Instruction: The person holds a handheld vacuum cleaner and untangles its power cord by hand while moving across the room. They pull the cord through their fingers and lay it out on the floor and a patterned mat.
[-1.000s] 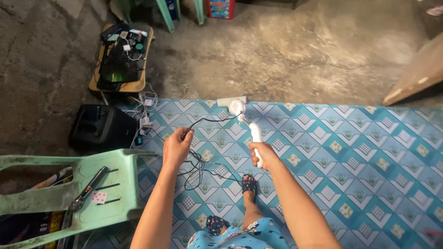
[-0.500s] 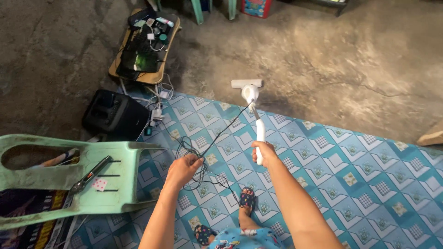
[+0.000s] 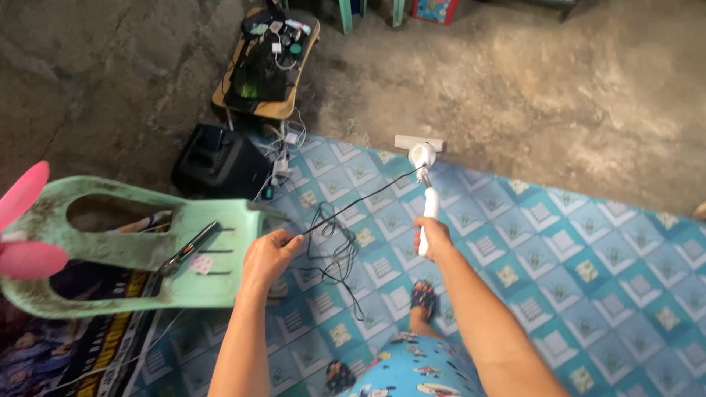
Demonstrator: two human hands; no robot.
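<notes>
- On the patterned blue mat (image 3: 588, 242), seen from the head camera, the right hand (image 3: 432, 234) is clamped round the white vacuum handle (image 3: 429, 213); its nozzle (image 3: 418, 142) rests at the mat's edge.
- Left hand (image 3: 268, 254) pinches the black cord (image 3: 353, 202), whose tangled loops partly blur into the mat.
- Beside it, the green plastic chair (image 3: 147, 254) carries what looks like a slim dark tool (image 3: 187, 250).
- Pink shapes (image 3: 26, 228) are cut off at the left edge.

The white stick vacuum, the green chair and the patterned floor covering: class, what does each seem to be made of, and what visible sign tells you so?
Stick vacuum: smooth, glossy white moulded plastic, held by the right hand.
Green chair: matte moulded plastic with cut-out slots, scuffed and grimy.
Floor covering: probably printed vinyl sheet; it lies flat with a slight sheen, though woven matting cannot be ruled out.
</notes>
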